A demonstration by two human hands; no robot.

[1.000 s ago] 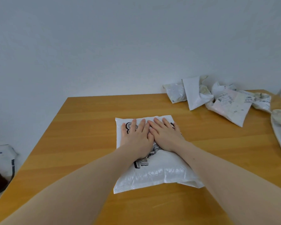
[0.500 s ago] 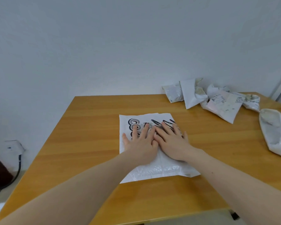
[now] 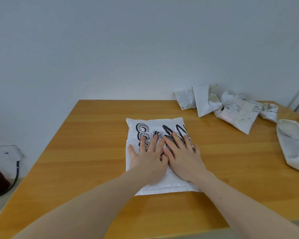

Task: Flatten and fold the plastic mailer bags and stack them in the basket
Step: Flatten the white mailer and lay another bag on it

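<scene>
A white plastic mailer bag with bold black lettering [image 3: 160, 128] lies flat in the middle of the orange wooden surface [image 3: 76, 152]. The left hand [image 3: 149, 159] and right hand [image 3: 184, 158] press on it side by side, fingers straight and spread, gripping nothing. The film looks thin, light, limp and slick, likely to spring back; best pinched at an edge or corner for folding. Crumpled white mailers [image 3: 231, 109] wait at the far right.

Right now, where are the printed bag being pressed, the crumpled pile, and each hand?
printed mailer bag [image 3: 164, 123], head view, bare far edge.
crumpled bags [image 3: 238, 112], head view, labelled bag's face.
left hand [image 3: 149, 158], head view, back of hand.
right hand [image 3: 184, 158], head view, back of hand.
</scene>
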